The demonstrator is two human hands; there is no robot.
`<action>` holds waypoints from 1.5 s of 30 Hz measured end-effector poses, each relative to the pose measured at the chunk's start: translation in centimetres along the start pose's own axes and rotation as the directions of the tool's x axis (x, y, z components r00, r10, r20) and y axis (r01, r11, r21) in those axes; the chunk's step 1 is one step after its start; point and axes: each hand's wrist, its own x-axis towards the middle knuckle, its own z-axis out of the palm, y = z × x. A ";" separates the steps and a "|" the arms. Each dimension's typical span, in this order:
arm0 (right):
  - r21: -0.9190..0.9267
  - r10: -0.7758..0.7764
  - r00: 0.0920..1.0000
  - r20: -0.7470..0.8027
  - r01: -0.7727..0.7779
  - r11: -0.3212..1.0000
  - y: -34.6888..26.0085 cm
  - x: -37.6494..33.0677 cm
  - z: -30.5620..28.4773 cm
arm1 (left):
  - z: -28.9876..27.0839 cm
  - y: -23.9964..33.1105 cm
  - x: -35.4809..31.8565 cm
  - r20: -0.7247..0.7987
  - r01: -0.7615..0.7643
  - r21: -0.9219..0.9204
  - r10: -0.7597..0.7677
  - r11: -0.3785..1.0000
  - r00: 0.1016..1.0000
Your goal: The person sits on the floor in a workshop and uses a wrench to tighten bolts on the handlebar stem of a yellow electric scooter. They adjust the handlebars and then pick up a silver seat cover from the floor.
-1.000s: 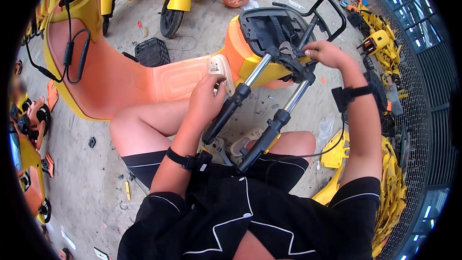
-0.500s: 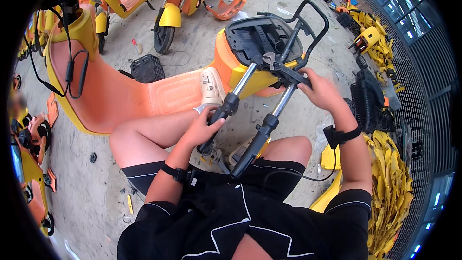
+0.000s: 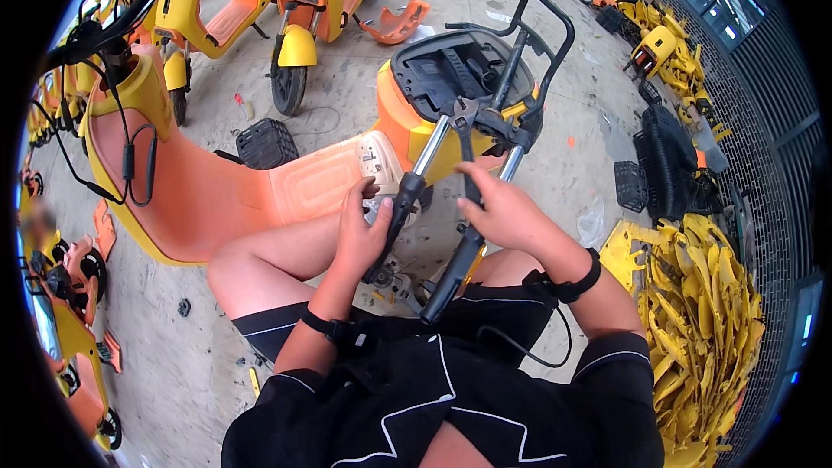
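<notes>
A front fork with chrome tubes and black lower legs [image 3: 405, 218] leans across my lap, its top end against the scooter's open seat compartment [image 3: 446, 69]. My right hand [image 3: 503, 212] grips the handle of a dark adjustable wrench [image 3: 465, 139]. The wrench's jaw is up at the fork's crown, by the top of the left chrome tube; its exact seating there is too small to tell. Beside the left fork leg is my left hand [image 3: 360, 230], fingers and thumb apart, with nothing visible in it.
The scooter's orange footboard [image 3: 316, 184] lies left of the fork. A black basket [image 3: 266, 144] rests on the floor beyond it. Yellow scooters [image 3: 299, 43] stand behind. Yellow panels [image 3: 698, 321] are heaped at right, near black crates [image 3: 663, 165].
My right hand has come down and left from the fork's crown, and the wrench now points lengthwise toward me. My left hand has loosened from the fork leg.
</notes>
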 end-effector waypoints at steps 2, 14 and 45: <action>0.052 -0.086 0.995 0.051 0.084 0.995 -0.5 1.2 1.2 | 0.2 2.7 0.3 0.089 -0.039 -0.089 0.047 0.995 0.995; 0.380 -0.046 0.995 0.083 0.011 0.925 -3.5 6.6 2.1 | -0.6 3.4 7.4 0.308 0.445 -0.350 -0.347 0.825 0.886; 0.934 0.496 0.814 -0.301 0.146 0.327 7.2 3.1 6.6 | 5.5 -0.7 21.7 0.032 0.201 -0.957 -0.612 0.209 0.790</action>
